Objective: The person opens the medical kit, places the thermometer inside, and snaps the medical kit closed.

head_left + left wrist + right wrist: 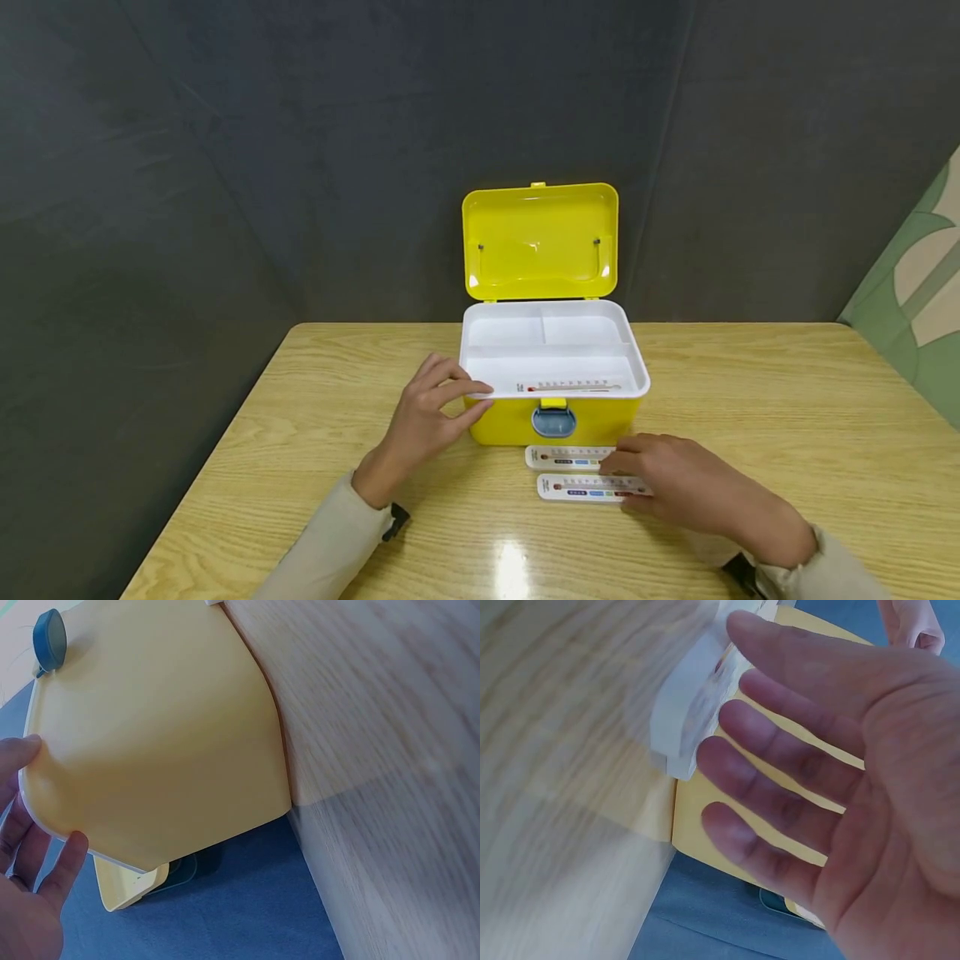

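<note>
A yellow storage box with a white inner tray stands on the table, its lid swung back. My left hand holds the tray's front left corner, thumb on the front and fingers over the rim. In the left wrist view the thumb touches the box's yellow front. Two white flat thermometers lie before the box, a rear one and a front one. My right hand reaches over their right ends with spread fingers. A third thermometer lies in the tray's front compartment.
A blue-grey latch hangs at the box's front. Dividers split the tray into one long front compartment and two at the back. The wooden table ends at a dark wall, with a patterned green panel at the right.
</note>
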The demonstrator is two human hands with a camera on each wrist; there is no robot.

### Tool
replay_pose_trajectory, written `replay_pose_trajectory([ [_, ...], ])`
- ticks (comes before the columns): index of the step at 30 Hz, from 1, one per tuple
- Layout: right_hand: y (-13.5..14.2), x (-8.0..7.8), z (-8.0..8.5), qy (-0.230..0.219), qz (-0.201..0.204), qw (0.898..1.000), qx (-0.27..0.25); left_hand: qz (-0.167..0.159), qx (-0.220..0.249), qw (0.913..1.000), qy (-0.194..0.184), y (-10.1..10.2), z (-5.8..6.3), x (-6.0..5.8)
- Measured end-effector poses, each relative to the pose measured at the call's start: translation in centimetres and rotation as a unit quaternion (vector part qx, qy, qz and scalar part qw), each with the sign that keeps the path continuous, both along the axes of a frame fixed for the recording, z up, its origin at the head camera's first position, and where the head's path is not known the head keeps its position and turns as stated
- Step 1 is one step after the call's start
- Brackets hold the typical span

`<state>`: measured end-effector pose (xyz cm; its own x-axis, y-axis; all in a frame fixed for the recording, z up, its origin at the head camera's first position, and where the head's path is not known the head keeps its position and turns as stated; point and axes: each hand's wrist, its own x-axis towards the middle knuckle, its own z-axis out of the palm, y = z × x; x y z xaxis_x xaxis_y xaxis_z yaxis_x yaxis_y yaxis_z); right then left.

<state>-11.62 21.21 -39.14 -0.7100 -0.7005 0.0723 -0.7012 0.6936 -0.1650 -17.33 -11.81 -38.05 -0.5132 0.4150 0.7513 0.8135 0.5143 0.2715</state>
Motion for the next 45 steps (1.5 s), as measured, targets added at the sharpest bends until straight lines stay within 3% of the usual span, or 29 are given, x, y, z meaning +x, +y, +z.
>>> replay_pose_trajectory([
  [11, -0.11, -0.06, -0.21, -0.04, -0.014, 0.999, 0.018, -0.007, 0.001, 0.9998, 0.017, 0.02, -0.04, -0.16],
  [24, -0.25, -0.24, -0.21, -0.117, -0.019, 0.993, 0.011, -0.01, 0.001, 0.9994, 0.033, -0.04, -0.12, -0.19],
  [36, -0.29, -0.03, -0.5, -0.078, 0.007, 0.997, 0.005, 0.003, -0.005, 0.9999, 0.008, 0.08, 0.05, 0.05],
  [45, 0.05, 0.11, -0.17, -0.039, 0.024, 0.999, 0.01, 0.006, -0.01, 0.9998, 0.013, 0.1, 0.04, 0.01],
])
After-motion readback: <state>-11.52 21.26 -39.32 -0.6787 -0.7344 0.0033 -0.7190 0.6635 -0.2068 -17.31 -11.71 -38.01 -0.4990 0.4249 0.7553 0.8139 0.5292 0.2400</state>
